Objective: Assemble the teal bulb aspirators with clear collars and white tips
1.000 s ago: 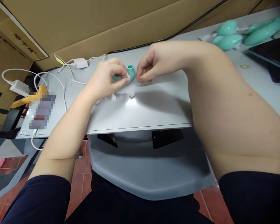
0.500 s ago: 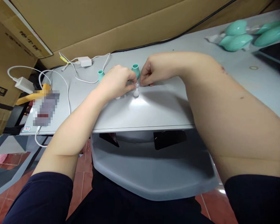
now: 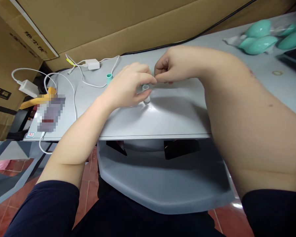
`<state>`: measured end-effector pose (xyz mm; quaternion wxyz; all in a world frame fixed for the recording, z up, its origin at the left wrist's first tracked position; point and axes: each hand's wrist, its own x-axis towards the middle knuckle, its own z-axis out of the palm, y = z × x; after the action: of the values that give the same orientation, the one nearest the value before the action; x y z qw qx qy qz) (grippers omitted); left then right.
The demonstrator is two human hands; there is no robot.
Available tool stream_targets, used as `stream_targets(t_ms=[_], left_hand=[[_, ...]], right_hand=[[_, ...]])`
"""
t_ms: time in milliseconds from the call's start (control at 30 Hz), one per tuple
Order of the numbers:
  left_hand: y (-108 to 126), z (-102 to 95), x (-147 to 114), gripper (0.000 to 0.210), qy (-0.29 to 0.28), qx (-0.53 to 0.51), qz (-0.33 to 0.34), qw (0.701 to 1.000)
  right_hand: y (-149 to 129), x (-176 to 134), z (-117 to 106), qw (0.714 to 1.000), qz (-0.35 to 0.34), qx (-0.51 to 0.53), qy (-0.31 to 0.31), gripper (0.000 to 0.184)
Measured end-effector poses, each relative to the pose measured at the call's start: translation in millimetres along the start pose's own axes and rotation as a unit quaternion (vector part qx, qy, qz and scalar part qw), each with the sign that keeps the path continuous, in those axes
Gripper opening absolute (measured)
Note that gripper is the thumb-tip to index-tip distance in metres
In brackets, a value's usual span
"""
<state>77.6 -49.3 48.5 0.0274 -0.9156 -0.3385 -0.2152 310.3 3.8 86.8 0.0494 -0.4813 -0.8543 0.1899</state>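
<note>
A short white tube point(image 3: 146, 99) stands upright on the grey tabletop. My left hand point(image 3: 132, 83) is beside it, thumb and index finger spread apart, with the thumb crossing in front of the tube. Whether the thumb presses on the tube I cannot tell. The index fingertip meets the fingers of my right hand point(image 3: 172, 68). That right hand is closed in a pinch, its knuckles bent; whatever lies between its fingertips is hidden. A small teal cup-shaped piece point(image 3: 109, 78) sits behind my left wrist. Another bit of teal shows between the left fingers, mostly covered.
White cables with a charger point(image 3: 92, 64) lie at the back left, near a blurred phone point(image 3: 52, 113) and a yellow bar point(image 3: 37, 101). Teal bulb-like pieces in clear wrap point(image 3: 260, 44) are at the far right. A cardboard box point(image 3: 108, 24) walls the back.
My left thumb and index finger have spread apart. The right hand has shifted up and to the right, still pinched. A white tube top shows where a white bulb-shaped piece showed before.
</note>
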Motion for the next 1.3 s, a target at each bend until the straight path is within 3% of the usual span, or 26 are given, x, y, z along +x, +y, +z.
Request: stream_targets(t_ms=[100,233,467,533,633,700,800,867,900,1033,1167,1300], left_hand=[[4.8,-1.7,-1.5,0.018,-0.051,0.011,0.032,0.998],[9.7,-1.2,-0.5,0.009,-0.104,0.025,0.017,0.994],[9.5,-5.6,-0.8,0.018,-0.115,-0.035,0.004,0.993],[8.9,-11.8,-3.6,0.017,-0.089,-0.091,-0.015,0.992],[2.7,-17.5,-7.1,0.013,0.012,-0.148,-0.074,0.986],[-5.8,-15.6,-6.8,0.015,0.116,-0.181,-0.105,0.971],[-22.3,-5.1,-1.7,0.024,0.240,-0.283,-0.099,0.923],[-33.4,4.1,2.8,0.031,0.287,-0.350,-0.082,0.888],[-38.5,8.5,4.7,0.030,0.305,-0.377,-0.070,0.872],[-52.7,18.8,7.0,0.013,0.303,-0.451,-0.032,0.839],[-53.4,15.2,4.9,0.015,0.264,-0.454,-0.071,0.848],[-43.7,8.3,5.0,0.018,0.261,-0.446,-0.106,0.850]], right_hand=[[-6.4,-4.0,-2.1,0.999,0.023,-0.011,0.025,0.024],[-9.4,-6.7,-3.1,0.998,0.012,0.009,0.064,0.021],[-11.2,-8.6,-3.4,0.996,0.019,0.034,0.084,0.026],[-12.7,-12.7,-6.6,0.994,0.018,0.059,0.088,0.029],[-14.4,-20.4,-10.8,0.976,-0.011,0.186,0.109,0.031],[-15.2,-22.6,-9.5,0.940,-0.065,0.311,0.125,0.026],[-14.8,-14.2,1.4,0.880,-0.149,0.432,0.128,0.008],[-12.2,-1.2,12.8,0.855,-0.195,0.462,0.132,0.017],[-10.2,6.2,18.7,0.824,-0.232,0.486,0.179,0.025],[-1.5,27.5,34.9,0.789,-0.281,0.509,0.200,0.034],[0.8,29.4,38.4,0.780,-0.285,0.526,0.185,0.029],[-3.2,27.2,40.7,0.773,-0.256,0.555,0.170,0.017]])
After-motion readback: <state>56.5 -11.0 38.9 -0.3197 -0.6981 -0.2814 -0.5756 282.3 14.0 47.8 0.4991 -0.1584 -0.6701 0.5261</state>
